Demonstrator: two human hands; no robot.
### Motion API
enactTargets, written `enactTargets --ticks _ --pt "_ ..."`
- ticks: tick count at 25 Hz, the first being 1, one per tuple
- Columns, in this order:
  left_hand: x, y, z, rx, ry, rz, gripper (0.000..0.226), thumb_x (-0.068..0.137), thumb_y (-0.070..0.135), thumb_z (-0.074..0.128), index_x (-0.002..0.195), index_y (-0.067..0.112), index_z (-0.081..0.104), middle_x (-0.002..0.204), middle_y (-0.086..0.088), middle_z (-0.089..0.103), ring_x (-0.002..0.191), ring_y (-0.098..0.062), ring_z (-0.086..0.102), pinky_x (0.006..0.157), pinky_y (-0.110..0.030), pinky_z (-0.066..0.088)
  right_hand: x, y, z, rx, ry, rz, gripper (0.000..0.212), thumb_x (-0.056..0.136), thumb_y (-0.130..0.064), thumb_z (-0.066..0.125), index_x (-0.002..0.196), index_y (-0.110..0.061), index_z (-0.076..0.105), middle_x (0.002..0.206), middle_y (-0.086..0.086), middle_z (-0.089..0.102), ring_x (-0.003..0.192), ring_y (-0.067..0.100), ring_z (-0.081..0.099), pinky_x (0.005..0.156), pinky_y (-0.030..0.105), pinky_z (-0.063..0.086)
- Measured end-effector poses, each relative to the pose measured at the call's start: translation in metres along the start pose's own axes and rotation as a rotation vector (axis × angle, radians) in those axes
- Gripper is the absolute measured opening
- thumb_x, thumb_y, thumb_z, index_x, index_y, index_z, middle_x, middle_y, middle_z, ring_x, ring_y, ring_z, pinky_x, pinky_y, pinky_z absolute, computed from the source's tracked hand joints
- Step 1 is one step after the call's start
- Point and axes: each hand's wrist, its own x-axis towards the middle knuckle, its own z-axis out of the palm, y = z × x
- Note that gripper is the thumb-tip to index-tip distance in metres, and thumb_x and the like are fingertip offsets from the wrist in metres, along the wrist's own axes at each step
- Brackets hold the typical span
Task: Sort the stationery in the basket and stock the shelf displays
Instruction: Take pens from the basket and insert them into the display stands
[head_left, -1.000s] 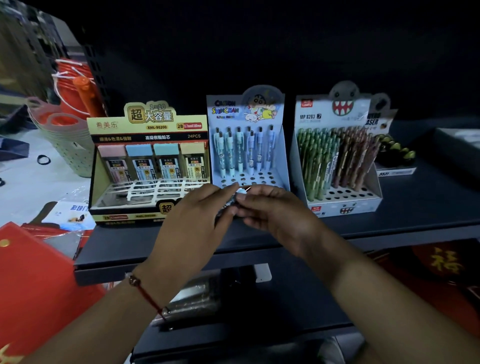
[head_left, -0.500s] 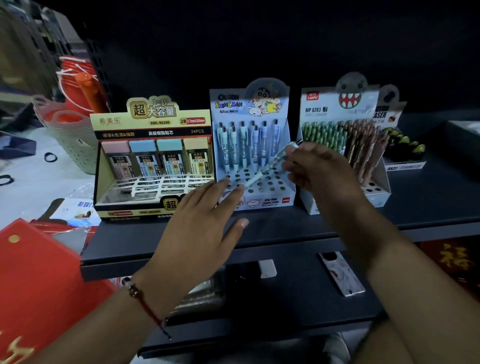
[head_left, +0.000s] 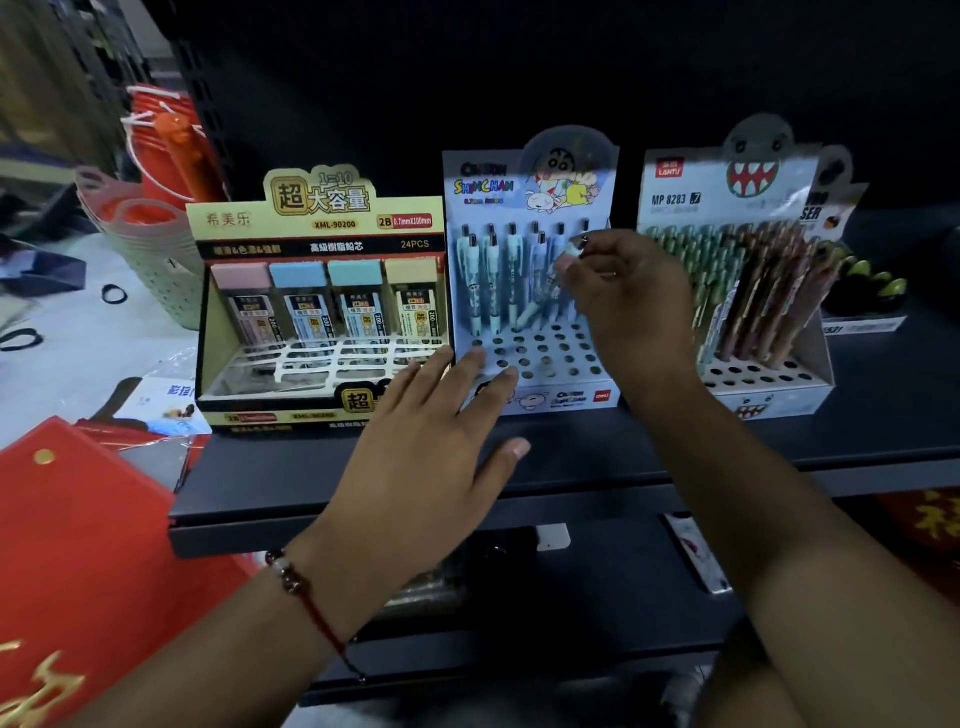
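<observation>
**Trainee:** What am I handling here, and how should I hold it?

**Lead:** A pen (head_left: 545, 296), pale blue with a small printed pattern and a dark button at the top. Your right hand (head_left: 623, 306) pinches it near that top end, fingers curled round the barrel, and it slants down toward the holes of the blue pen display (head_left: 540, 364) on the shelf (head_left: 597, 457). I'd judge it light and stiff, with a smooth plastic barrel that may slip if you pinch only the very tip.

**Trainee:** So grip lower?

**Lead:** Probably. Holding it high lets the bottom end swing, and you need that end to find one small hole. Take it nearer the middle if it wanders. It should not be fragile, but the card display is light and could shift.

**Trainee:** And my other hand?

**Lead:** Your left hand (head_left: 431, 447) is spread flat, fingers straight, holding nothing, its fingertips at the front of that display. I cannot tell whether they press on it. Steadying the box there seems sensible.

**Trainee:** Where does it go?

**Lead:** Beside the matching pens (head_left: 493, 280) standing in the back rows.
</observation>
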Motion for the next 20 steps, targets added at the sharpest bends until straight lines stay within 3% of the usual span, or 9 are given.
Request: enactTargets --ticks 3,8,12,15,18,20 --pt "0.003 -0.002 0.002 -0.021 0.002 0.001 0.062 0.096 0.058 0.024 0.151 0.029 0.031 0.157 -0.002 0.03 0.147 -0.025 0.021 0.119 -0.042 0.014 0.005 0.003 0.011 -0.101 -0.029 -0.017 0.026 0.091 -0.028 0.07 0.113 -0.013 0.069 0.087 -0.009 0.065 0.076 -0.003 0.062 0.067 0.013 0.051" --pt "0.004 -0.005 0.006 -0.037 0.024 -0.011 0.063 0.097 0.057 0.029 0.152 0.027 0.027 0.156 -0.003 0.033 0.145 -0.026 0.025 0.118 -0.042 0.018 0.007 0.002 0.029 -0.246 -0.042 -0.068 0.018 0.094 -0.027 0.067 0.104 -0.013 0.072 0.079 -0.011 0.06 0.067 -0.003 0.056 0.066 0.019 0.049" --pt "0.007 -0.004 0.006 -0.055 0.032 -0.019 0.063 0.097 0.056 0.029 0.153 0.026 0.027 0.157 -0.005 0.03 0.145 -0.027 0.025 0.117 -0.041 0.017 0.014 0.003 0.041 -0.368 -0.031 -0.116 0.017 0.094 -0.028 0.065 0.093 -0.012 0.071 0.079 -0.001 0.068 0.072 0.016 0.064 0.07 0.034 0.055" --pt "0.007 -0.006 0.006 -0.058 0.027 -0.03 0.064 0.096 0.056 0.027 0.153 0.026 0.026 0.158 -0.005 0.029 0.145 -0.028 0.025 0.117 -0.04 0.015 0.017 0.008 0.05 -0.422 -0.039 -0.097 0.017 0.094 -0.03 0.065 0.09 -0.014 0.071 0.079 0.002 0.07 0.072 0.019 0.065 0.071 0.039 0.057" --pt "0.003 -0.009 0.005 -0.063 0.025 -0.036 0.064 0.096 0.056 0.027 0.152 0.026 0.028 0.157 -0.004 0.031 0.144 -0.028 0.027 0.117 -0.04 0.017 0.012 0.006 0.048 -0.357 -0.063 -0.061 0.02 0.093 -0.03 0.067 0.106 -0.014 0.069 0.093 0.003 0.072 0.079 0.017 0.065 0.073 0.035 0.057" --pt "-0.003 -0.011 0.004 -0.085 0.013 -0.043 0.064 0.096 0.057 0.026 0.152 0.027 0.028 0.157 -0.003 0.03 0.144 -0.026 0.027 0.117 -0.039 0.018 -0.001 0.002 0.04 -0.301 -0.145 -0.036 0.037 0.094 -0.032 0.066 0.127 -0.017 0.061 0.108 0.001 0.07 0.087 0.012 0.063 0.069 0.024 0.053"
